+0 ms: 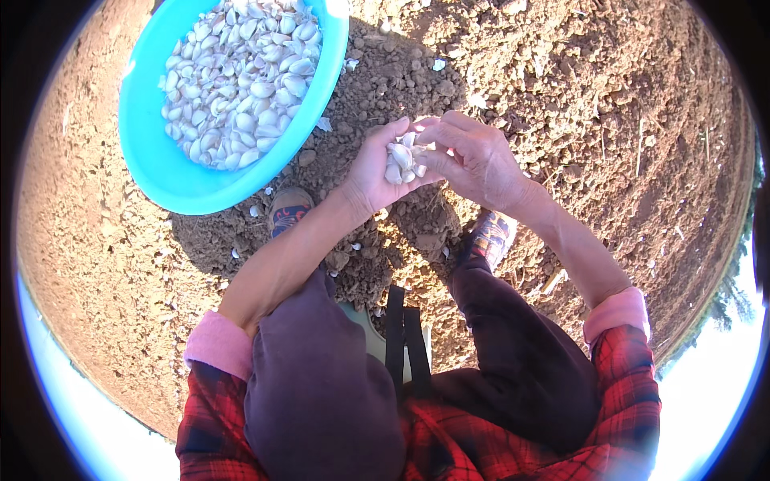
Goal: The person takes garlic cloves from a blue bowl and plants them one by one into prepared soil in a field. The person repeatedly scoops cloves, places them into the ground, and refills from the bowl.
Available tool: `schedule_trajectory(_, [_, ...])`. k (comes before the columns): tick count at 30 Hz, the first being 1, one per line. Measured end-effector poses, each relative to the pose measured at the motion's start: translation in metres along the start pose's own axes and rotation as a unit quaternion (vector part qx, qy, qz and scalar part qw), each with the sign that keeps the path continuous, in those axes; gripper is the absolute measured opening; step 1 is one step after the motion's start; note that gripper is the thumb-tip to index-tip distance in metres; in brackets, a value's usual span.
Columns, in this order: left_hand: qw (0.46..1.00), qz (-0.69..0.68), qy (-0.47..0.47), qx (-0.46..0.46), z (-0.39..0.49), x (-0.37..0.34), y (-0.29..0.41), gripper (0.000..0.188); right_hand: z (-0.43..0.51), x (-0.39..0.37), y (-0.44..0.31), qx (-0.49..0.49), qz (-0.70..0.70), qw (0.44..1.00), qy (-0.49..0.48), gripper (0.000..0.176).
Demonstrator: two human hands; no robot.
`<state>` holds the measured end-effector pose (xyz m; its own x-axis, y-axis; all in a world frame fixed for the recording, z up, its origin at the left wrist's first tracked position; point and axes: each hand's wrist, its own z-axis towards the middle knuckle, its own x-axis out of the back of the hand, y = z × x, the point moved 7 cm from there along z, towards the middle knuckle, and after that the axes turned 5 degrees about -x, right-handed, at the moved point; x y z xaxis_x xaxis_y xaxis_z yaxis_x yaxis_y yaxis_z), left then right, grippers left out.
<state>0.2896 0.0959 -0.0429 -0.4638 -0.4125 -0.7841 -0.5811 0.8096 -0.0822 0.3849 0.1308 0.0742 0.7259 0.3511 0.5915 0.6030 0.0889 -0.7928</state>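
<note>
Several pale garlic cloves (402, 157) lie in the cupped palm of my left hand (374, 165), its thumb raised at their far side. My right hand (481, 157) meets it from the right, thumb and fingers bent over the cloves and touching them; whether it pinches one is hidden by the fingers. To the left of both hands, a turquoise plastic basin (180, 186) holds a large heap of loose garlic cloves (246, 90).
Dry, clumpy soil (601, 120) surrounds me, with scattered cloves and bits of papery skin (439, 64). My patterned shoes (490, 237) stand on it below my hands. Two dark straps (395, 337) and part of a pale seat show between my legs.
</note>
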Motion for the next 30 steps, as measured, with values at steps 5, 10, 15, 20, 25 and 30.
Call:
schedule_trajectory(5, [0.998, 0.04, 0.046, 0.01, 0.006, 0.001, -0.014, 0.03, 0.008, -0.034, -0.002, -0.039, -0.17, 0.98, -0.09, 0.024])
schedule_trajectory(10, [0.993, 0.084, 0.08, 0.034, -0.004, 0.002, -0.025, 0.038, -0.002, -0.011, 0.024, -0.146, -0.062, 0.98, -0.117, 0.024])
schedule_trajectory(15, [0.997, 0.065, 0.02, 0.044, -0.006, -0.004, -0.023, 0.047, -0.01, 0.07, 0.124, -0.35, 0.071, 0.934, 0.005, 0.027])
schedule_trajectory(20, [0.996, 0.075, 0.01, 0.047, -0.003, -0.007, -0.024, 0.046, 0.008, 0.113, 0.185, -0.323, -0.17, 0.924, 0.11, 0.015])
schedule_trajectory(25, [0.995, 0.085, 0.013, 0.048, -0.001, -0.011, -0.021, 0.045, 0.032, 0.102, 0.199, -0.289, -0.412, 0.862, 0.059, 0.008])
schedule_trajectory(30, [0.996, 0.082, 0.023, 0.039, 0.0, -0.015, -0.015, 0.043, 0.046, 0.096, 0.219, -0.37, -0.392, 0.843, 0.011, 0.015])
